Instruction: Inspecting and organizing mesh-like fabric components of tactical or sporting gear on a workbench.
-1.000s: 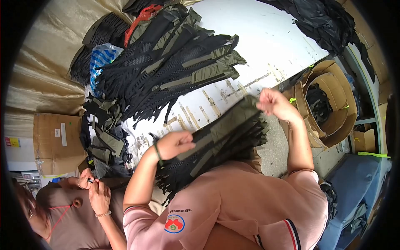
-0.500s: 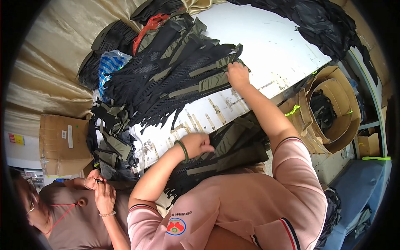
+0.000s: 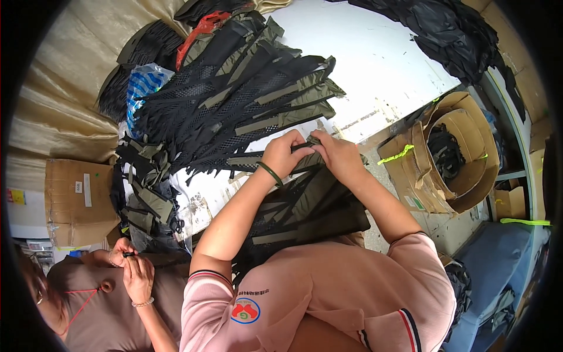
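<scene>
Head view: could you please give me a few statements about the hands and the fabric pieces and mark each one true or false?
1. The left hand and right hand are together on one olive and black mesh piece. True.
2. The fanned pile of mesh pieces lies on the floor. False: it lies on the white table.
3. The left wrist wears a dark band. True.
4. The cardboard drum stands to the person's left. False: it is on the right, with dark scraps inside.
5. A co-worker's hands are at lower left. True.
</scene>
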Action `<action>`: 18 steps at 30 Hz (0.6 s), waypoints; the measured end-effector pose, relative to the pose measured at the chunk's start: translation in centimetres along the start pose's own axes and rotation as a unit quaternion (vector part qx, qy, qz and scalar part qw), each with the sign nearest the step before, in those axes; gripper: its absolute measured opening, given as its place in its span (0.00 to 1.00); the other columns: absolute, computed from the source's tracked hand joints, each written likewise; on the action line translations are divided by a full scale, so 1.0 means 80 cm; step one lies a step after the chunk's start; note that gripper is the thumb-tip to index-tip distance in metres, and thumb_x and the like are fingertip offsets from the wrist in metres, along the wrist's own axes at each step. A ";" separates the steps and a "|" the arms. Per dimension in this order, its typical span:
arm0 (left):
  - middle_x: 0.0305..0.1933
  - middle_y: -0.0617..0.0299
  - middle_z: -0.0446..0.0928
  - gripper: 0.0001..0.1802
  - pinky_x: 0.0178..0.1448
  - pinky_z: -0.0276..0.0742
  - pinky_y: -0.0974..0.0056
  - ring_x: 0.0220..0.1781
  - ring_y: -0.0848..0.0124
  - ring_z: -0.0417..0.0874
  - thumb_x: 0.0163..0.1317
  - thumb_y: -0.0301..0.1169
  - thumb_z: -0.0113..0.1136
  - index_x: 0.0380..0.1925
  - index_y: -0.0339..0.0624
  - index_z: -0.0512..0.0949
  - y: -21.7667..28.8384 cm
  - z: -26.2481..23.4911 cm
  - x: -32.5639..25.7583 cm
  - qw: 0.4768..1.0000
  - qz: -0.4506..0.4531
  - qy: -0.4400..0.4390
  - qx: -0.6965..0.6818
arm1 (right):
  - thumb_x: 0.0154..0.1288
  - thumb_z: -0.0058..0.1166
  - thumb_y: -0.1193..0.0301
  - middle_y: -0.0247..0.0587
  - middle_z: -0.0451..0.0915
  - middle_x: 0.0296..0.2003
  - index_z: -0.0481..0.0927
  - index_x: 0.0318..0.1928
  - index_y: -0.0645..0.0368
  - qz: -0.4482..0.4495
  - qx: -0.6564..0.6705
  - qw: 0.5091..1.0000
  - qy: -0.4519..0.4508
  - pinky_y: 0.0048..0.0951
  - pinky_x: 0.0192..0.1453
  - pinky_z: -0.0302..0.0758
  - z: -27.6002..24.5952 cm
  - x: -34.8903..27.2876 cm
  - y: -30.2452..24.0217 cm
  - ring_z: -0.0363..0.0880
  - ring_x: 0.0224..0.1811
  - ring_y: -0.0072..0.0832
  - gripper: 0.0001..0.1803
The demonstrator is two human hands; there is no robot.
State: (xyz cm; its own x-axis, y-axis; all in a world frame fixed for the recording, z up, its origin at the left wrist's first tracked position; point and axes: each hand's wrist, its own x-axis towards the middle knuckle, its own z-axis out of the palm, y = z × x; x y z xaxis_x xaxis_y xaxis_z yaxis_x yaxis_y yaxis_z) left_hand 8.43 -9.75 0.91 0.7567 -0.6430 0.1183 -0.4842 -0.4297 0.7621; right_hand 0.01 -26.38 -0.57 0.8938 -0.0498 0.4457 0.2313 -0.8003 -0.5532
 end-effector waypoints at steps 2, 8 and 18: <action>0.25 0.55 0.77 0.13 0.35 0.73 0.62 0.27 0.60 0.78 0.53 0.33 0.67 0.28 0.37 0.75 0.001 0.000 -0.004 0.998 -0.043 -0.019 -0.052 | 0.58 0.56 0.73 0.45 0.77 0.28 0.74 0.43 0.56 -0.018 -0.023 0.999 -0.030 0.41 0.30 0.73 -0.007 0.005 0.002 0.78 0.28 0.43 0.11; 0.23 0.55 0.74 0.11 0.32 0.71 0.61 0.25 0.61 0.76 0.53 0.30 0.66 0.25 0.37 0.74 0.006 0.001 -0.021 0.991 -0.039 -0.017 -0.129 | 0.51 0.59 0.74 0.39 0.71 0.24 0.77 0.28 0.57 -0.145 -0.010 0.989 0.027 0.37 0.30 0.72 -0.021 0.034 -0.006 0.74 0.27 0.40 0.04; 0.24 0.56 0.72 0.10 0.36 0.70 0.56 0.29 0.53 0.74 0.53 0.30 0.65 0.24 0.39 0.72 0.039 0.001 -0.060 0.997 0.074 0.030 0.016 | 0.61 0.52 0.76 0.27 0.74 0.28 0.76 0.29 0.61 0.324 0.500 0.799 -0.082 0.18 0.35 0.66 0.007 -0.004 0.007 0.68 0.30 0.14 0.04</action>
State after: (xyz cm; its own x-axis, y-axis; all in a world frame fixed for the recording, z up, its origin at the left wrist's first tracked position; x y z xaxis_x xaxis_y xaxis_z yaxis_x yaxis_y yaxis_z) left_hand 3.25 -8.01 2.68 0.7004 -0.6623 0.2661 -0.6057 -0.3544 0.7124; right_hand 0.07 -26.52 -1.41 0.9697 -0.1150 -0.2153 -0.1826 0.2441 -0.9524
